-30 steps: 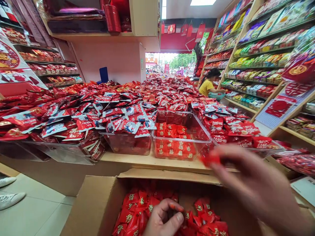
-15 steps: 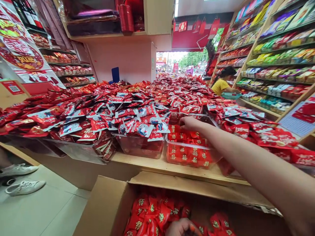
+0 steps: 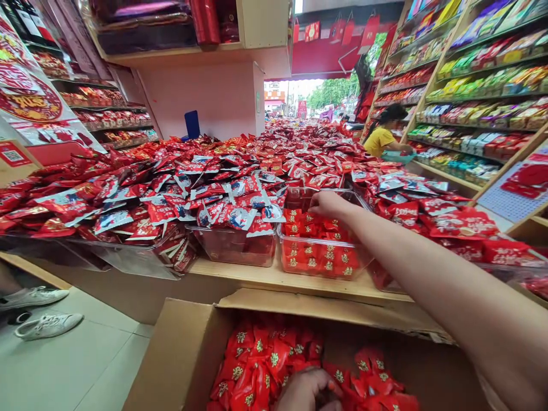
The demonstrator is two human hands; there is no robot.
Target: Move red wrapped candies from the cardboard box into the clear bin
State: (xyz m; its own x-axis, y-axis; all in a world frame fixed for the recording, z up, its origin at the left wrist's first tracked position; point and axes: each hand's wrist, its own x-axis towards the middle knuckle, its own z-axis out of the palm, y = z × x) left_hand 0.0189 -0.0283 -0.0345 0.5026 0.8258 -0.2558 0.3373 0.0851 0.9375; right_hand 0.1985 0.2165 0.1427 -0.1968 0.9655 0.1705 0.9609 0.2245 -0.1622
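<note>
Over the clear plastic bin (image 3: 321,273) on the wooden shelf, my right hand (image 3: 327,204) reaches down among red packets (image 3: 338,254) with gold characters. Its fingers point into the bin and are mostly hidden, so what they hold does not show. Below, my left hand (image 3: 309,388) is inside an open cardboard box (image 3: 184,348), touching red packets (image 3: 261,365) of the same kind. Those fingers are curled, and whatever is between them is hidden.
Heaps of red and white packets (image 3: 240,194) cover the display on both sides. Another clear bin (image 3: 240,248) stands left of mine. Stocked shelves (image 3: 492,85) line the right, where a person in yellow (image 3: 379,140) is. White shoes (image 3: 49,325) show at lower left.
The view has shifted slightly, so the bins appear further left and higher. My right hand remains at the bin; my left hand has moved slightly within the box.
</note>
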